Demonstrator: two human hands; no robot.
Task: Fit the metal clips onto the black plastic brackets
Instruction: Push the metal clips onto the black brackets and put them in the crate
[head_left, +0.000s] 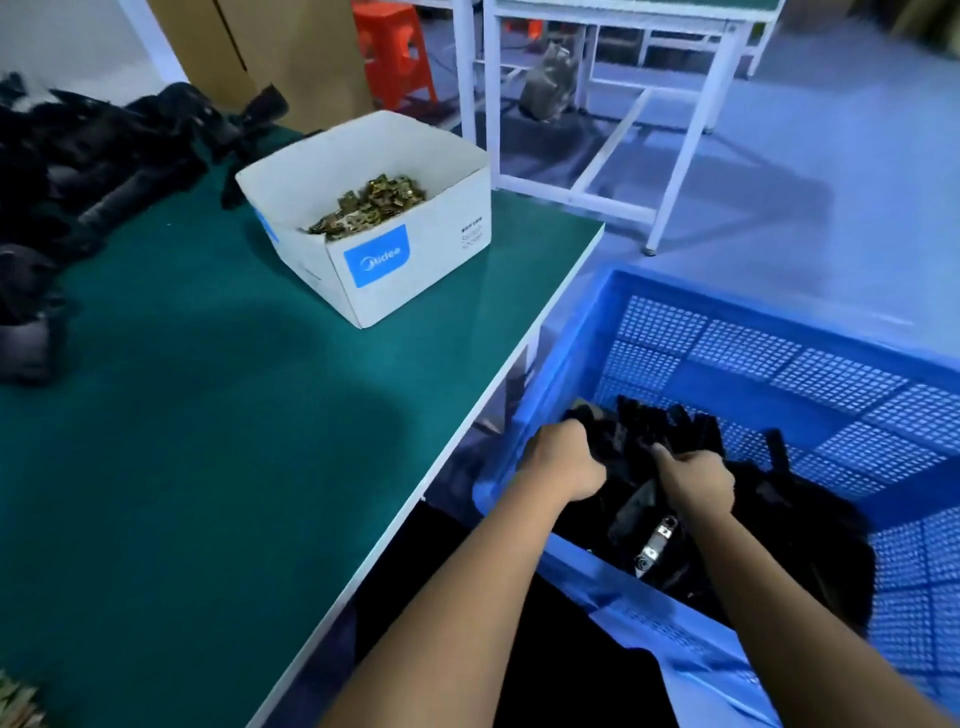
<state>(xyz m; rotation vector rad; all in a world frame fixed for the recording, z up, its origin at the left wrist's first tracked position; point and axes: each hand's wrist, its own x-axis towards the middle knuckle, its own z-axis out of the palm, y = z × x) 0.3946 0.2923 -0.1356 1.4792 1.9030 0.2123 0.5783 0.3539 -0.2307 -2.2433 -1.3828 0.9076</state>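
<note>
Both of my hands reach down into the blue plastic crate (779, 374) to the right of the table. My left hand (563, 460) and my right hand (696, 480) each grip a bunch of black plastic brackets (670, 421) held above the dark pile in the crate. One bracket lying in the pile carries a silvery metal clip (658, 540). Brass-coloured metal clips (371, 205) fill a white cardboard box (415, 260) on the green table. More black brackets (104, 171) lie heaped at the table's far left.
The green table top (208, 441) ends in a white edge just left of the crate. A few clips (18, 701) show at the bottom left corner. White table frames (675, 135), an orange stool (395, 52) and brown cartons (270, 47) stand behind.
</note>
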